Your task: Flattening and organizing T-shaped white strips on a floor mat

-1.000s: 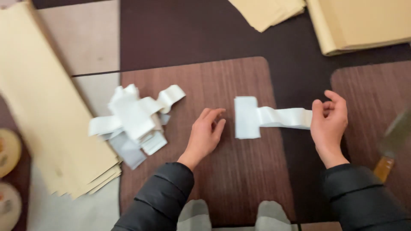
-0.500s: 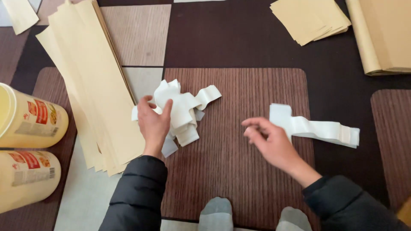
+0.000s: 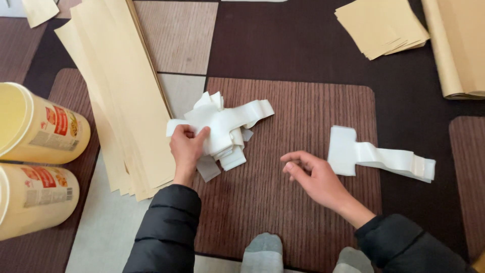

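head view: white strips (image 3: 222, 124) under left hand (image 3: 187, 149)

The floor is covered by a carpet (image 3: 283, 55) patterned in rounded rectangles of striped brown, set against a very dark brown ground, with paler beige and grey-white panels toward the far left and near left. A large striped brown panel (image 3: 313, 212) fills the middle; parts of similar panels show at the right edge and the left edge. Light is even and soft, like daylight, with faint shadows only. No walls, windows or furniture come into view; the downward view takes in nothing but the floor.
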